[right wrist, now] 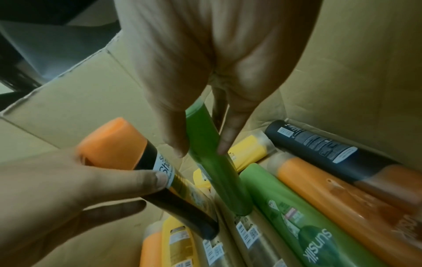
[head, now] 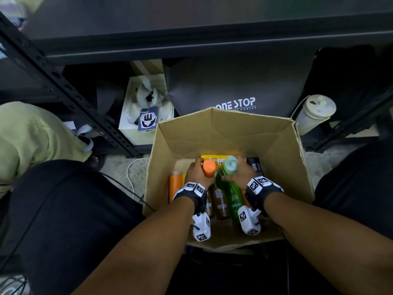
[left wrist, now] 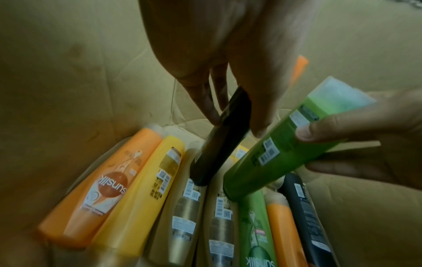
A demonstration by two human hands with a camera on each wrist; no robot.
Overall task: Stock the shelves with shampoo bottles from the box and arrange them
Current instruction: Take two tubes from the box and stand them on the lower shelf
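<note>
Both hands are down inside an open cardboard box (head: 225, 133). My left hand (head: 196, 172) grips a dark bottle with an orange cap (head: 209, 168), lifted clear of the pile (left wrist: 219, 142) (right wrist: 146, 173). My right hand (head: 242, 173) grips a green bottle with a pale cap (head: 228, 167), also raised and tilted (left wrist: 283, 144) (right wrist: 212, 162). Several more bottles lie flat on the box floor: orange (left wrist: 100, 184), yellow (left wrist: 146, 191), gold (left wrist: 182, 216), green (right wrist: 292, 213) and black (right wrist: 319, 144).
A dark metal shelf (head: 191, 28) runs across above the box, with a slotted upright (head: 63, 88) at left. Behind the box stand a dark "ONE STOP" bag (head: 236, 88), a pale box with a phone (head: 147, 119) and a cream jug (head: 314, 113). A person in green (head: 32, 141) is at left.
</note>
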